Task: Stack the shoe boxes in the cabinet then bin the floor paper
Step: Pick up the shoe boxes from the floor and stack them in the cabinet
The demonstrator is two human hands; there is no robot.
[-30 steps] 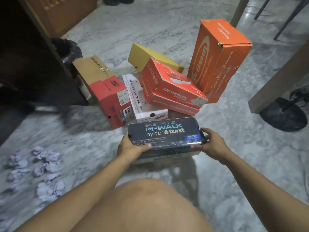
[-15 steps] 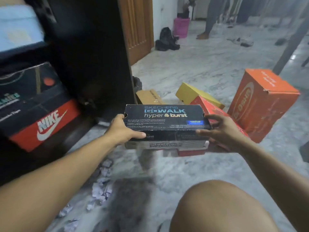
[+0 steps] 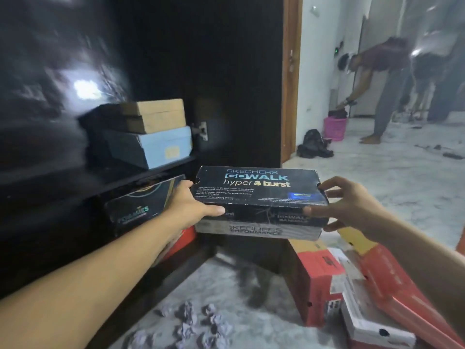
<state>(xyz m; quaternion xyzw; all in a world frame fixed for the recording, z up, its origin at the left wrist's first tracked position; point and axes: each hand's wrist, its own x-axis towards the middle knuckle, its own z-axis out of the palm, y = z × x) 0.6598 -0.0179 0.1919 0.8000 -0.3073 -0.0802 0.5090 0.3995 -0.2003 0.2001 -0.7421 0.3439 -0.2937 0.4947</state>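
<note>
A black Skechers shoe box [image 3: 259, 195] hangs in the air in front of the dark cabinet [image 3: 226, 71]. My left hand [image 3: 188, 207] grips its left end, thumb along the front. My right hand [image 3: 352, 210] holds the right end with spread fingers. On the cabinet's upper shelf a brown box [image 3: 156, 115] lies on a light blue box [image 3: 156, 148]. Below the shelf a black box [image 3: 141, 205] rests on a red box [image 3: 186, 239], partly hidden by my left arm. Crumpled paper [image 3: 196, 323] litters the floor near the cabinet's foot.
At the lower right lie more shoe boxes: a red and brown one [image 3: 317, 280], a white one [image 3: 364, 321], a red one [image 3: 402, 293], a yellow one [image 3: 354, 239]. A person [image 3: 377, 79] bends over a pink basket [image 3: 334, 128] across the room. A black bag [image 3: 314, 144] sits by the wooden door frame [image 3: 290, 79].
I have lifted the black box from the floor pile and carried it up and left to the cabinet. My view has swung from the floor to the shelves.
</note>
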